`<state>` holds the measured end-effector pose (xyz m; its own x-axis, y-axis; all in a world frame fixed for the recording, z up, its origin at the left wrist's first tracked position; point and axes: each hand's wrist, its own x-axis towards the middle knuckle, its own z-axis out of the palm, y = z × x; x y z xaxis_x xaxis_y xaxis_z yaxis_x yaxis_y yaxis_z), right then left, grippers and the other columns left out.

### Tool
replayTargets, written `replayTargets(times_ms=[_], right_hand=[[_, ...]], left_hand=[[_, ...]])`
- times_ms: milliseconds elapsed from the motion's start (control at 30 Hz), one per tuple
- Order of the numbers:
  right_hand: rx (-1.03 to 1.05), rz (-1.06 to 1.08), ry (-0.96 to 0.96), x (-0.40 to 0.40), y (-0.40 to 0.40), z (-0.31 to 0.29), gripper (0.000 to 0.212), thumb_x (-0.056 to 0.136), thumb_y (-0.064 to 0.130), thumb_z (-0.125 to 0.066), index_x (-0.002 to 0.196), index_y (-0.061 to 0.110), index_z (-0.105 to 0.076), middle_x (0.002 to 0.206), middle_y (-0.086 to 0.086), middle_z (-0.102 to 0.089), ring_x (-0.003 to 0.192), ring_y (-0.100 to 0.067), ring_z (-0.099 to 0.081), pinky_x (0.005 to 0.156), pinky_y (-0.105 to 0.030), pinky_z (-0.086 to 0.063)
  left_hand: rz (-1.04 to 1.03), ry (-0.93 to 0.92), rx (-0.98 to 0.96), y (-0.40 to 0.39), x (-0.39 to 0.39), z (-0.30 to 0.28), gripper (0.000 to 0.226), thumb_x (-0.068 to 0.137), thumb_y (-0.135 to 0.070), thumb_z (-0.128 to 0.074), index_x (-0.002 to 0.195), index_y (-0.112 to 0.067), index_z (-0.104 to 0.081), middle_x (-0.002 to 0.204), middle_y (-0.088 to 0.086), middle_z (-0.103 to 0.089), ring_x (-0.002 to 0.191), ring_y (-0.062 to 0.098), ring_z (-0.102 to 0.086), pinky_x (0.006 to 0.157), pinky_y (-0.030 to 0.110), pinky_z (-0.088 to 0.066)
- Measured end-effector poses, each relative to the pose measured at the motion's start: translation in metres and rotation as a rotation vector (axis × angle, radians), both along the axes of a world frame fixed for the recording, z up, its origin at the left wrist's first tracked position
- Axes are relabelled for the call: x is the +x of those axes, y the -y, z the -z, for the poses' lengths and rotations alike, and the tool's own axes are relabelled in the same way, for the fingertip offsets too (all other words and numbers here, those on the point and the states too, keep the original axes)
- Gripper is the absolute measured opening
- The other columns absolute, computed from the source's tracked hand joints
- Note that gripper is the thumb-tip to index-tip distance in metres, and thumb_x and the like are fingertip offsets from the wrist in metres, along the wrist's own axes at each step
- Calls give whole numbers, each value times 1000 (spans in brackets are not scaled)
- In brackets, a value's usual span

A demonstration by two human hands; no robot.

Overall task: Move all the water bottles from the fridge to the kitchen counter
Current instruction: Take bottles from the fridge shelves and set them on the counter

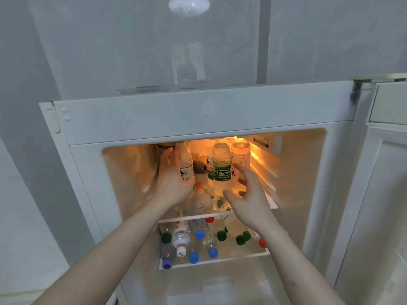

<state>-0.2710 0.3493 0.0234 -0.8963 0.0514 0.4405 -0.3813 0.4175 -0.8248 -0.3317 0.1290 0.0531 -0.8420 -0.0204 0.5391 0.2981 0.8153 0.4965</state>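
Two hands in fridge (88, 172): left hand (174, 172) grips upright bottle (186, 161), cap up; right hand (246, 194) spread, empty, beside green-label bottle (221, 166)

— Could any writing be read in the fridge?
— Only "Cestbon", white on the green label of an upright bottle (221, 166) on the upper shelf.
— And the others?
— Their print was too blurred.

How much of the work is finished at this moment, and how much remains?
Done: fridge door open. In hand: left hand grips an upright bottle; right hand, fingers spread, reaches at the green-label bottle. Left: nearly everything; many bottles lie on the lower shelf. The counter is out of view.
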Motion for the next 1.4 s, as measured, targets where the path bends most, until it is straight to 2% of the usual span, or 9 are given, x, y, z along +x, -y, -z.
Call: replayTargets(times_ms=[100, 233, 367, 567, 733, 900, 1100, 1233, 1400], right_hand=[[15, 43, -43, -26, 8, -9, 75, 91, 31, -77, 154, 39, -36, 157, 14, -39, 143, -14, -44, 116, -43, -45], [97, 151, -92, -57, 17, -23, 77, 90, 29, -78, 156, 27, -38, 160, 1, -43, 148, -24, -37, 122, -47, -36], [210, 226, -99, -85, 26, -28, 82, 88, 36, -72, 159, 22, -34, 165, -1, -38, 152, -30, -32, 125, -49, -25], [326, 248, -26, -103, 37, -28, 94, 92, 34, -73, 166, 23, -16, 168, 2, -30, 148, -33, -29, 113, -45, -41], [407, 322, -3, -114, 41, -31, 91, 95, 44, -70, 165, 19, -18, 164, -8, -30, 148, -35, -28, 117, -45, -35], [323, 317, -89, -111, 42, -33, 70, 90, 42, -76, 151, 22, -47, 153, -5, -44, 142, -29, -37, 113, -40, -39], [-33, 118, -98, -92, 51, -18, 70, 83, 40, -79, 141, 26, -43, 127, 3, -66, 112, -21, -65, 80, -23, -51], [43, 169, -160, -81, 53, -5, 76, 82, 45, -81, 148, 29, -48, 144, 5, -56, 131, -16, -53, 105, -35, -51], [-32, 183, -170, -65, 51, 4, 66, 79, 46, -85, 137, 31, -60, 133, 10, -61, 121, -9, -53, 105, -39, -52]], left_hand=[[-41, -11, 50, 1, -26, -5, 105, 80, -27, -81, 161, -16, -15, 164, 7, -17, 152, 29, -25, 124, 44, -30], [-42, 47, 234, -4, -47, -7, 106, 80, -29, -83, 160, -25, -13, 162, 2, -28, 149, 26, -33, 121, 44, -35], [-43, 115, 284, -4, -59, 0, 103, 89, -35, -79, 163, -23, -8, 167, -1, -28, 151, 25, -34, 118, 40, -36], [-67, 88, 296, -4, -61, 0, 93, 91, -41, -76, 162, -21, -19, 159, 5, -33, 146, 26, -39, 116, 39, -36], [-97, 83, 282, -2, -61, -1, 71, 92, -39, -76, 149, -16, -40, 148, 6, -37, 131, 25, -52, 99, 25, -37], [-73, 121, 331, -1, -58, 1, 71, 91, -38, -77, 145, -19, -36, 146, 2, -52, 130, 24, -55, 99, 33, -46], [-42, 71, 303, 0, -39, 8, 69, 91, -36, -76, 142, -22, -32, 137, -3, -56, 118, 20, -58, 96, 37, -53], [-71, 5, 245, 12, -26, 19, 64, 89, -37, -77, 134, -23, -34, 132, -1, -58, 117, 22, -60, 94, 39, -55], [-98, -10, 253, 19, -4, 31, 64, 87, -40, -79, 137, -20, -43, 131, -1, -58, 119, 19, -57, 98, 36, -51]])
